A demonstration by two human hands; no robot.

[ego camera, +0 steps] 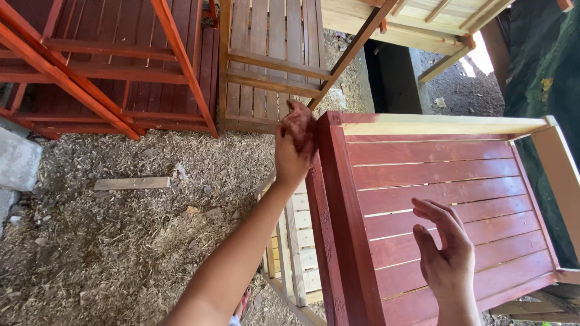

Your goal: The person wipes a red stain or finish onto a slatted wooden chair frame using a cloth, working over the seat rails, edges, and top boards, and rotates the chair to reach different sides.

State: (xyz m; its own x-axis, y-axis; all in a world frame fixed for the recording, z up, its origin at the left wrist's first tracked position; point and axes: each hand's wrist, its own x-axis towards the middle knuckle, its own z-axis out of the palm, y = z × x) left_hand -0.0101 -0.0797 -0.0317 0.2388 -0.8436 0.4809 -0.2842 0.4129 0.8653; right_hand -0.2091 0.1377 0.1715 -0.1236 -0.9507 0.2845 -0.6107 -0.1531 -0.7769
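My left hand (292, 151) grips a red-brown stained rag (300, 124) and presses it against the upper left corner of a slatted wooden panel (435, 199). The panel is stained dark red over most of its slats and left frame rail; its top rail and right rail are still bare pale wood. My right hand (446, 256) hovers just above the lower red slats, fingers loosely curled and apart, holding nothing.
Red-stained slatted frames (103, 72) lean at the back left, beside an unstained frame (272, 60). Another bare slatted piece (296, 253) lies under the panel. A loose wood strip (132, 183) and a concrete block (15, 160) rest on the mulch-covered ground.
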